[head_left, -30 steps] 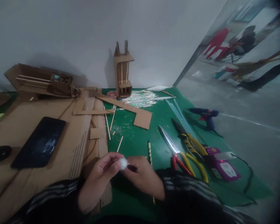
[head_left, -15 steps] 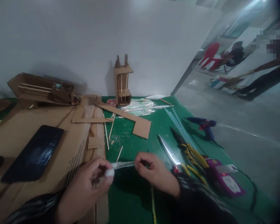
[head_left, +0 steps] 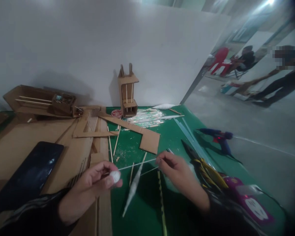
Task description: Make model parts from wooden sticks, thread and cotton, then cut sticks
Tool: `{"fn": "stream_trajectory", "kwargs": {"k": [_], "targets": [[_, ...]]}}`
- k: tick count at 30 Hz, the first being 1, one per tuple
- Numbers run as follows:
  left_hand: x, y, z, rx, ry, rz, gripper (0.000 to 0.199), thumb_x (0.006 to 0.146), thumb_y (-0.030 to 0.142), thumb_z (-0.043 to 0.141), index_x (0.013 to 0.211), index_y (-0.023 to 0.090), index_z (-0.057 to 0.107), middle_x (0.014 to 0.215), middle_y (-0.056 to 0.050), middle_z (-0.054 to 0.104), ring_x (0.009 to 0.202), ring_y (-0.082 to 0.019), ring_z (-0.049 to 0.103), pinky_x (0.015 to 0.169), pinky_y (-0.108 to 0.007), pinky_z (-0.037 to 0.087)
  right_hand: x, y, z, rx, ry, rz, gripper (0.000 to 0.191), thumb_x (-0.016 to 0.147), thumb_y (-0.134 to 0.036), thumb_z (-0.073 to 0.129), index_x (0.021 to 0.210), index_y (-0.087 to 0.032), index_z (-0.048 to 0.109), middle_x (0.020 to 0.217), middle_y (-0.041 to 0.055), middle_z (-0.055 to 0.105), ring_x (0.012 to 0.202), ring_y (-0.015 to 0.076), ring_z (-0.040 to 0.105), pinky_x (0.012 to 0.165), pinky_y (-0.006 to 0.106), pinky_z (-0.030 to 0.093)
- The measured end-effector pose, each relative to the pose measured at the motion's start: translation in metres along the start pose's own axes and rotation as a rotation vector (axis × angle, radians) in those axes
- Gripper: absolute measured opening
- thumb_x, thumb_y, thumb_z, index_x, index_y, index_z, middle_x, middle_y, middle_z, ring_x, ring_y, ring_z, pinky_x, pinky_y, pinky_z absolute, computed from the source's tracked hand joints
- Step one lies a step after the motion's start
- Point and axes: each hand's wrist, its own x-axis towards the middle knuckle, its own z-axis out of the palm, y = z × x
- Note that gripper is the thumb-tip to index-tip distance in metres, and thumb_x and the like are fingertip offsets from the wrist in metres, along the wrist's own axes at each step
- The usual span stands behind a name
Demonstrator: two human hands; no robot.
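Observation:
My left hand (head_left: 97,183) is closed on a small ball of white thread (head_left: 115,177), held between thumb and fingers. From the ball a strand of white thread (head_left: 137,164) runs taut to my right hand (head_left: 170,167), whose fingers pinch it. A second strand leads from those fingers to a stick wound with white thread (head_left: 134,186), thick in the middle and tapered at its ends. This stick lies slanted between my hands, over the green tabletop (head_left: 147,213). Below my right hand is a thin yellowish stick (head_left: 161,196) with dark marks.
Scissors, mostly hidden, and yellow-handled pliers (head_left: 206,170) lie right of my right hand. Beyond are a glue gun (head_left: 218,137) and a purple power strip (head_left: 250,203). A cardboard model (head_left: 129,91) stands by the wall. Cut cardboard (head_left: 149,142) and a phone (head_left: 27,177) lie nearby. Other people are at right.
My right hand has moved right and slightly up, drawing out a longer strand. The wound stick, earlier mostly behind my left fingers, now shows whole between the hands. The view has shifted slightly.

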Motion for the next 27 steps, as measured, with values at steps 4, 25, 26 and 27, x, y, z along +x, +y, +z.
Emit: {"fn": "stream_trajectory", "kwargs": {"k": [4,25,26,27], "targets": [[0.008,-0.007,0.001,-0.069,-0.003,-0.019,0.023,0.083,0.039,0.070,0.096,0.022,0.065,0.093,-0.001,0.061,0.094,-0.019,0.063,0.088,-0.030,0.046,0.001,-0.004,-0.004,-0.161,-0.017,-0.026,0.019,0.090,-0.031,0.050,0.087,-0.019,0.064,0.071,0.0011,0.059,0.063,0.0156,0.053,0.054,0.027,0.039],[-0.002,-0.018,0.010,0.253,-0.049,0.040,0.031,0.086,0.037,0.065,0.116,0.029,0.060,0.108,-0.004,0.066,0.102,-0.020,0.063,0.087,-0.026,0.050,-0.006,-0.044,0.033,0.081,-0.347,-0.182,0.026,0.096,-0.028,0.047,0.081,-0.017,0.065,0.068,-0.0007,0.061,0.061,0.0108,0.054,0.057,0.021,0.038],[-0.002,-0.018,0.010,0.289,-0.028,0.062,0.029,0.087,0.037,0.064,0.115,0.029,0.060,0.109,-0.005,0.066,0.102,-0.020,0.063,0.087,-0.026,0.050,-0.007,-0.043,0.033,0.070,-0.343,-0.187,0.026,0.096,-0.028,0.047,0.080,-0.017,0.065,0.066,-0.0009,0.060,0.059,0.0106,0.053,0.056,0.022,0.038],[-0.002,-0.018,0.009,0.320,-0.003,0.086,0.028,0.087,0.036,0.064,0.114,0.029,0.061,0.110,-0.005,0.066,0.103,-0.020,0.063,0.088,-0.026,0.050,-0.007,-0.043,0.033,0.066,-0.338,-0.195,0.026,0.095,-0.027,0.048,0.079,-0.017,0.064,0.065,-0.0011,0.060,0.059,0.0105,0.052,0.055,0.022,0.037]]}}
